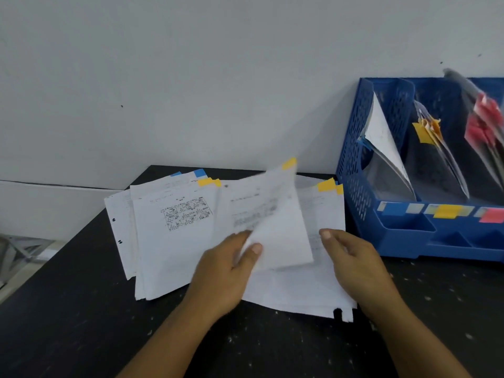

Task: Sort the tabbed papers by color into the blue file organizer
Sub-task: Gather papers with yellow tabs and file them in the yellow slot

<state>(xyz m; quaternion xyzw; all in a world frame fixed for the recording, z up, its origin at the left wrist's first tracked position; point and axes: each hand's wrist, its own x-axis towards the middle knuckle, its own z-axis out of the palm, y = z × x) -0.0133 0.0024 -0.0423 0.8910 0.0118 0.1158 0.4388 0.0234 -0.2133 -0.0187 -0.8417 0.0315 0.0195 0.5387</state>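
A loose pile of white tabbed papers (174,241) lies spread on the black table, with blue and yellow tabs at the far edges. My left hand (226,271) pinches one sheet with a yellow tab (275,214), lifted and blurred above the pile. My right hand (351,257) rests on the pile's right side, fingers curled, thumb on the paper. The blue file organizer (354,159) stands at the right. Its left slot holds blue-tabbed papers (381,137), the middle slot yellow-tabbed papers (428,129), the right slot red-tabbed papers (485,118).
Blue, yellow and red labels (447,211) mark the organizer's front lip. A grey wall (191,77) rises just behind the table. The table's left edge (68,241) drops to the floor. Speckled black tabletop (272,345) lies in front of the pile.
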